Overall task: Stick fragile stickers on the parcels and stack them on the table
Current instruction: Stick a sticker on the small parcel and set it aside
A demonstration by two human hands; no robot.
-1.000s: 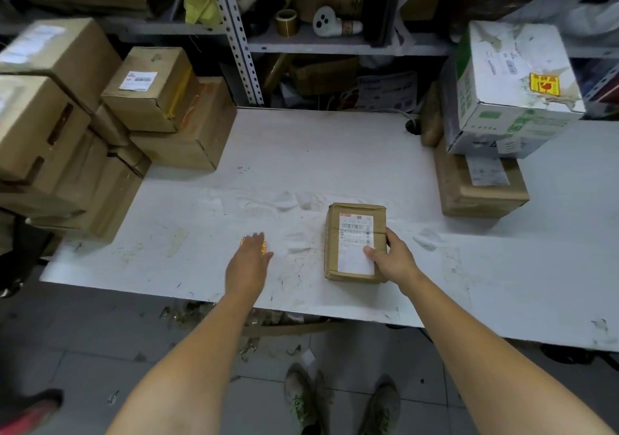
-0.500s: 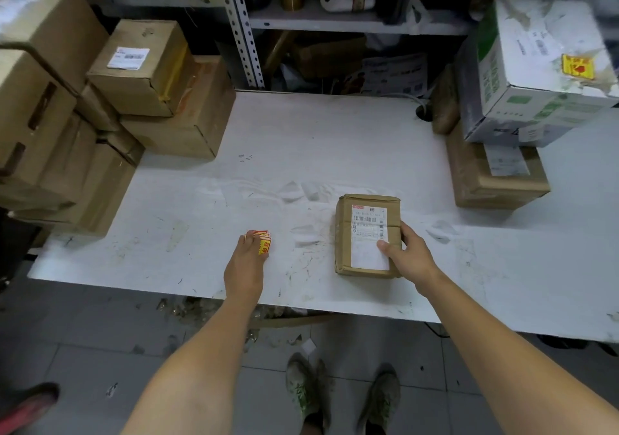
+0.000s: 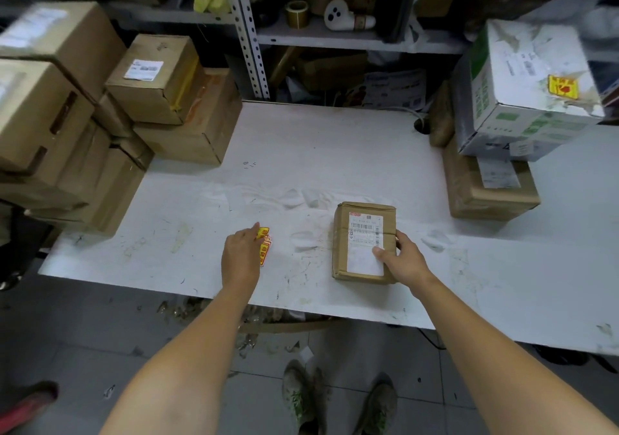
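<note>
Small brown parcel (image 3: 360, 243) lies flat on the white table (image 3: 301, 153), near the front edge, right of centre. The white shipping label (image 3: 365, 233) on its top has a red strip, barcodes and print too small to read.

Right hand (image 3: 405, 260) grips the parcel's near-right corner: thumb flat on the label, the other fingers curled round the right side.

Left hand (image 3: 239, 255) is palm down on the table, well left of the parcel. Its fingers are straight and close together, with the tips resting on a small fanned stack of fragile stickers (image 3: 264, 248). These are yellow with red characters, not legible. Thumb is not visible.

Right rear: white carton (image 3: 526, 99) with green print that can't be read and a yellow-and-red sticker (image 3: 562, 86) on its top. It sits on a flat brown parcel (image 3: 485, 196) with a white label.

Left side: pile of brown cartons (image 3: 67, 133), tilted against one another. One at the back (image 3: 157, 79) carries a small white barcode label (image 3: 144, 70), text unreadable.

Shelf behind: roll of gold tape (image 3: 297, 14).
</note>
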